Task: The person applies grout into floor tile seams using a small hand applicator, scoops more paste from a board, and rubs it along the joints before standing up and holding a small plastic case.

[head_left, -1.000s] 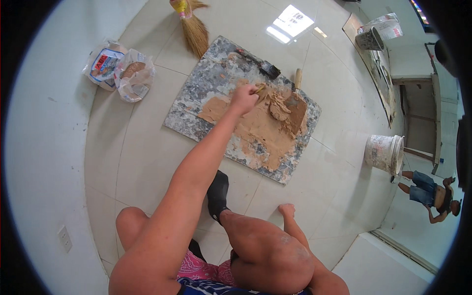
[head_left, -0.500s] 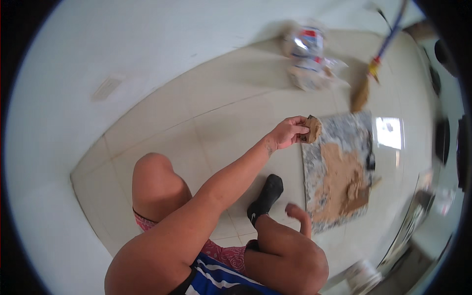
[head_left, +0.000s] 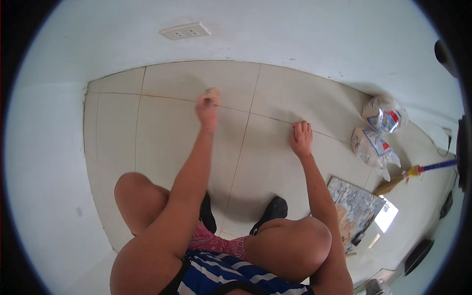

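Wall socket [head_left: 185,30] sitting on wall, up-left of grout line [head_left: 162,97]. Left hand [head_left: 207,109] gripping tan lump [head_left: 213,93], fingers closed round it, pressing it on grout line. Open tile [head_left: 162,147] lying left of and below line. Right hand [head_left: 301,139] resting flat on floor just right, fingers narrowly spread. Right of line: two plastic bags [head_left: 382,115], one broom [head_left: 418,172], one speckled board [head_left: 356,209]. Two shoes [head_left: 273,210] showing near knees.

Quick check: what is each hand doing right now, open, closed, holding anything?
Left hand: closed around a tan lump at a floor tile joint.
Right hand: open, empty, fingers resting on the floor tile.
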